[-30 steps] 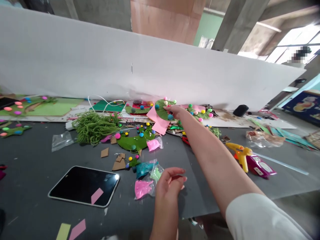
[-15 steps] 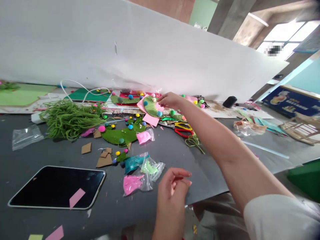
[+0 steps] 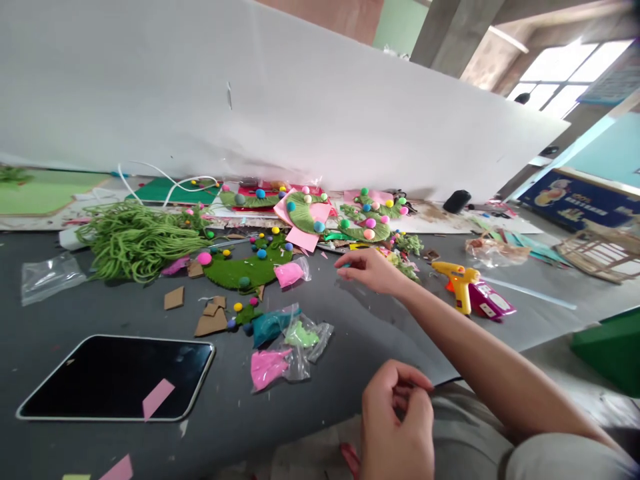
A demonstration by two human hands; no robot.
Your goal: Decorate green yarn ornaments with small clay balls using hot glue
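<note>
My right hand (image 3: 373, 270) hovers over the grey tabletop (image 3: 340, 313), right of a small bag of pink clay (image 3: 290, 272). Its thumb and forefinger pinch a tiny teal bit, too small to name. Low in front of me is my left hand (image 3: 400, 420), its fingers curled towards the thumb; whatever lies inside is hidden. Beyond the right hand, a curved green piece with pom-poms (image 3: 303, 215) rests on pink paper (image 3: 301, 240). Another decorated green piece (image 3: 367, 230) lies just to its right. A dark green felt shape (image 3: 235, 272) with pom-poms sits farther left.
A tablet (image 3: 120, 377) lies front left, near bags of teal (image 3: 270, 325), green (image 3: 303, 335) and pink clay (image 3: 267, 370). Green yarn (image 3: 140, 243) is heaped behind cardboard scraps (image 3: 213, 319). At right is a yellow glue gun (image 3: 463, 283). A white board (image 3: 300, 113) stands behind.
My right hand has come back towards me from the curved green piece, now pinching a tiny teal bit. My left hand has shifted right and lower. The glue gun has come into sight.
</note>
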